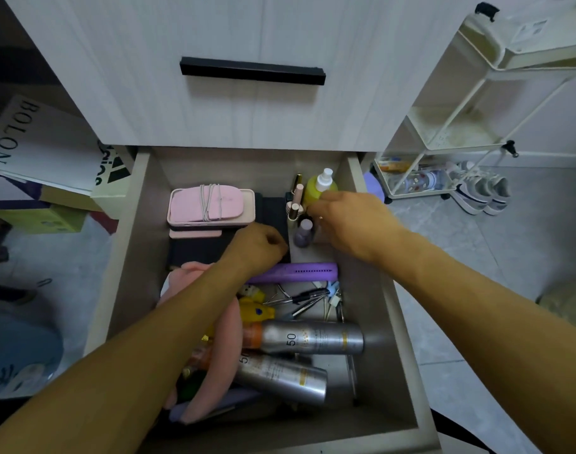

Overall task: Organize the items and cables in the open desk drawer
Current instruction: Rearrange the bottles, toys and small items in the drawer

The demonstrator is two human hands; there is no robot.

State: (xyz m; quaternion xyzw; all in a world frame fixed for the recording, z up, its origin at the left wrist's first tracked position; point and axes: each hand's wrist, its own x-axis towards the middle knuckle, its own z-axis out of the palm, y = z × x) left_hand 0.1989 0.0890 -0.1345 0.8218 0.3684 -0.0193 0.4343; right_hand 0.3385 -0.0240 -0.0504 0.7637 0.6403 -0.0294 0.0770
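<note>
The open drawer point(372, 290) holds mixed items. At the back left, a pink case point(211, 206) with a coiled pale cable point(211, 201) on top lies on a black case point(198, 249). My left hand point(258, 247) has curled fingers gripping the black case's right edge. My right hand point(349, 221) reaches to the back right corner, fingers curled around the lower part of a yellow spray bottle point(316, 188). Beside it stand small cosmetic tubes point(295, 204) and a purple nail polish bottle point(303, 234). The right hand is slightly blurred.
A purple long case point(299, 271), metal nail tools point(308, 298), a yellow toy point(255, 311), two silver spray cans point(313, 337) and a pink cloth point(221, 348) fill the front. A white trolley point(444, 132) stands on the right, with boxes and bags point(34, 142) on the left.
</note>
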